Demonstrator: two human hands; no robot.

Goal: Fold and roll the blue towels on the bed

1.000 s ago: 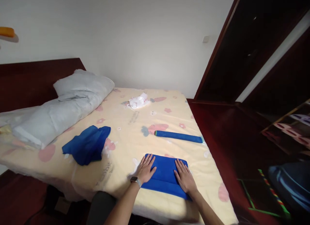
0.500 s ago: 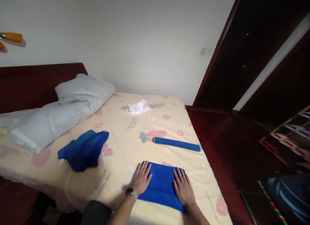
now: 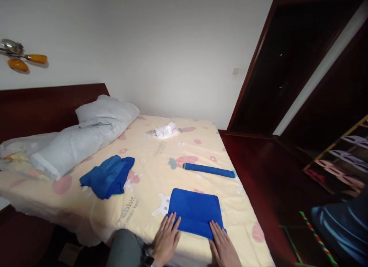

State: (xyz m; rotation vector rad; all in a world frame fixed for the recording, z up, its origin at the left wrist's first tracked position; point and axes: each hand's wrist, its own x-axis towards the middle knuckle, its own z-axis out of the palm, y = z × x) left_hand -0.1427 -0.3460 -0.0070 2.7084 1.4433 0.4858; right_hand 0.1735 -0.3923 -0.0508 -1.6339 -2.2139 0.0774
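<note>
A folded blue cloth lies flat near the front edge of the bed, with a fold line running along its near side. My left hand rests its fingertips on the cloth's near left corner, fingers stretched out. On the near right corner lies my right hand, its fingers also straight and its thumb hard to see. Beyond the cloth is a narrow blue strip, folded or rolled long. A crumpled blue cloth sits to the left.
The bed has a patterned cream sheet. A grey quilt is bunched by the headboard, and a small white bundle lies at the back. On the right are a shoe rack and a dark door.
Both hands have slid toward me, from the middle of the folded cloth to its near edge. The camera view has shifted slightly up and left.
</note>
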